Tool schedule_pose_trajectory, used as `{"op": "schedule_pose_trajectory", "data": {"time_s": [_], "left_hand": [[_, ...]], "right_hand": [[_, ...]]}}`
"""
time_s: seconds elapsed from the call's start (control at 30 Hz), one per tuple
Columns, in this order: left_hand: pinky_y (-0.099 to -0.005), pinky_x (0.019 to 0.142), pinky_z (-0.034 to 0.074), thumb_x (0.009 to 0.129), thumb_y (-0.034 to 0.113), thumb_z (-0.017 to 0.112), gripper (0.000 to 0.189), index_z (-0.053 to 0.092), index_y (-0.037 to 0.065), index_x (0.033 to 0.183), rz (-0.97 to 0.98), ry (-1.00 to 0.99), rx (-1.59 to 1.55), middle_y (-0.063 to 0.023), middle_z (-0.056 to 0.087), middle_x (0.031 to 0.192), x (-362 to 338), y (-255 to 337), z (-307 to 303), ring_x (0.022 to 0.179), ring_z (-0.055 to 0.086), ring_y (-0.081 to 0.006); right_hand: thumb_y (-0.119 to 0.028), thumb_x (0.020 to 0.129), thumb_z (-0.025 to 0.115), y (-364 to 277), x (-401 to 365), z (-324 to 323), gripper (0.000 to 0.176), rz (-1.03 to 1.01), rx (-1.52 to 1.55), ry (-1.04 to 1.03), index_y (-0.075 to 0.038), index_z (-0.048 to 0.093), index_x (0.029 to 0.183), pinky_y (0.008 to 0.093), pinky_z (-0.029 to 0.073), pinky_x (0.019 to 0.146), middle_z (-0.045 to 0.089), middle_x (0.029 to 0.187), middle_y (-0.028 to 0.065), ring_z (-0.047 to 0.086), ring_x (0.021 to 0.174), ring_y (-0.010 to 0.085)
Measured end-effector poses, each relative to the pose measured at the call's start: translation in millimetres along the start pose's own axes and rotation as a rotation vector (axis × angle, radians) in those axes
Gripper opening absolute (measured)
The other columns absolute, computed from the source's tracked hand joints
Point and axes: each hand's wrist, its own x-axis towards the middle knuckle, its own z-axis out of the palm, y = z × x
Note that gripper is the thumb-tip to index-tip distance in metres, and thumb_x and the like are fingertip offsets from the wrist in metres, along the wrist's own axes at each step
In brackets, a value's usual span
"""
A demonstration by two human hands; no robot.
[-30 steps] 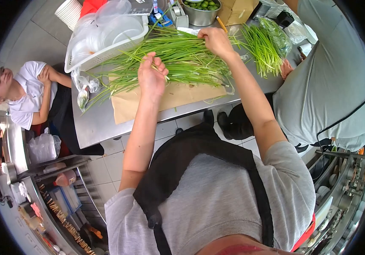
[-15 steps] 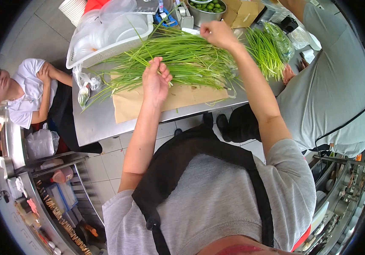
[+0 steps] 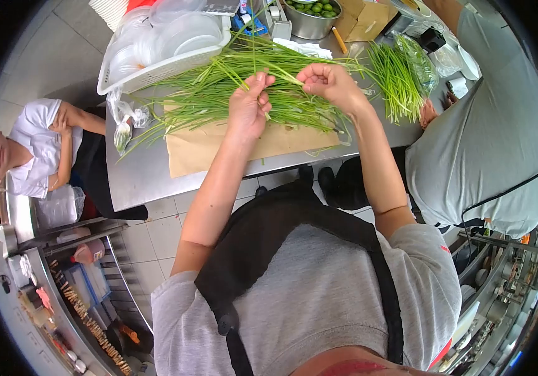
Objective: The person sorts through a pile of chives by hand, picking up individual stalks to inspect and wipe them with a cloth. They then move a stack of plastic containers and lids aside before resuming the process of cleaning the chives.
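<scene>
A broad pile of long, thin chives point(image 3: 200, 100) lies across brown paper point(image 3: 219, 150) on the steel table. My left hand point(image 3: 250, 106) is closed round a few stalks above the middle of the pile, their green ends sticking up and leftward. Just right of it, my right hand point(image 3: 329, 88) pinches the pale end of a chive stalk point(image 3: 283, 74) between thumb and fingertips. That stalk stretches between my two hands. The palm side of my left hand partly hides what it grips.
A white basket point(image 3: 175, 72) with clear plastic lids stands at the table's back left. Behind are a metal pot of limes point(image 3: 313, 25) and a cardboard box point(image 3: 363, 22). More chives point(image 3: 394, 81) lie right, beside a co-worker point(image 3: 482, 125). Another person point(image 3: 43, 147) stands left with arms folded.
My right hand has come down and left from the back of the pile to the stalks by my left hand, and now pinches one. My left hand has shifted slightly right and up.
</scene>
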Motion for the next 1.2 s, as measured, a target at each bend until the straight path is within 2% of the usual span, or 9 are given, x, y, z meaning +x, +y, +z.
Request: {"op": "schedule_pose_trajectory", "data": {"time_s": [0.2,0.27,0.3,0.37,0.5,0.7,0.9,0.97,1.2], "left_hand": [[-0.0167,0.043,0.03,0.082,0.013,0.057,0.007,0.054,0.008,0.085,0.159,-0.068,0.032,-0.0015,0.056,0.078,1,3,6,0.05,0.037,-0.0041],[-0.0168,0.043,0.03,0.082,0.012,0.057,0.006,0.053,0.008,0.083,0.16,-0.095,0.041,-0.0017,0.056,0.078,0,7,7,0.05,0.037,-0.004],[-0.0168,0.043,0.03,0.082,0.011,0.057,0.006,0.052,0.008,0.081,0.163,-0.123,0.048,-0.0019,0.055,0.079,0,9,7,0.05,0.037,-0.0039],[-0.0168,0.043,0.029,0.082,0.012,0.056,0.005,0.053,0.007,0.084,0.17,-0.163,0.079,-0.0015,0.055,0.078,-1,12,7,0.05,0.037,-0.0039],[-0.0167,0.043,0.028,0.084,0.014,0.054,0.016,0.056,0.004,0.096,0.166,-0.22,0.157,-0.0004,0.055,0.079,-3,15,5,0.051,0.036,-0.0036],[-0.0169,0.04,0.025,0.081,0.013,0.058,0.023,0.057,0.0,0.1,0.166,-0.125,0.107,-0.0005,0.058,0.075,-7,9,6,0.045,0.034,-0.0013],[-0.0152,0.04,0.027,0.08,0.007,0.058,0.022,0.054,-0.002,0.1,0.167,-0.08,0.234,-0.0042,0.06,0.077,-4,5,4,0.049,0.038,-0.0012],[-0.015,0.04,0.027,0.08,0.007,0.058,0.022,0.054,-0.002,0.1,0.161,-0.072,0.25,-0.0051,0.061,0.079,-3,3,1,0.049,0.039,-0.0012],[-0.0143,0.042,0.029,0.081,0.01,0.056,0.021,0.055,-0.002,0.099,0.12,-0.033,0.264,-0.0061,0.062,0.084,-4,0,0,0.053,0.041,-0.002]], "right_hand": [[-0.002,0.075,0.06,-2,-6,6,0.012,-0.039,0.059,-0.048,-0.002,0.059,0.087,0.0173,0.039,0.059,0.058,0.075,-0.0001,0.048,0.066,0.0033],[-0.006,0.075,0.061,-12,-8,6,0.007,0.099,0.241,-0.071,-0.004,0.06,0.082,0.0165,0.035,0.051,0.059,0.074,0.0012,0.05,0.065,0.003],[-0.006,0.075,0.061,-8,-7,6,0.007,0.1,0.242,-0.071,-0.004,0.06,0.082,0.0165,0.035,0.051,0.059,0.074,0.0012,0.05,0.065,0.003],[-0.008,0.076,0.062,1,-4,8,0.014,0.134,0.495,-0.185,-0.004,0.058,0.089,0.0149,0.031,0.046,0.061,0.077,0.0029,0.048,0.06,0.0017],[-0.007,0.074,0.064,2,-4,19,0.015,0.181,0.493,-0.119,-0.006,0.058,0.087,0.0141,0.031,0.044,0.06,0.074,0.0005,0.048,0.057,0.0014],[-0.006,0.068,0.069,5,-1,23,0.019,0.128,0.389,-0.005,-0.006,0.057,0.083,0.0146,0.031,0.042,0.056,0.068,-0.0034,0.047,0.053,0.0016],[-0.01,0.074,0.064,3,-1,28,0.009,0.125,0.303,0.027,-0.006,0.057,0.078,0.0158,0.031,0.042,0.056,0.066,-0.002,0.044,0.051,0.0024],[-0.011,0.078,0.06,5,-2,29,0.007,0.09,0.36,0.099,-0.005,0.057,0.078,0.0164,0.031,0.043,0.056,0.066,-0.0014,0.042,0.049,0.0031],[-0.011,0.079,0.059,14,2,27,0.007,0.052,0.36,0.176,-0.005,0.057,0.077,0.0171,0.032,0.043,0.055,0.066,-0.0017,0.041,0.047,0.0035]]}}
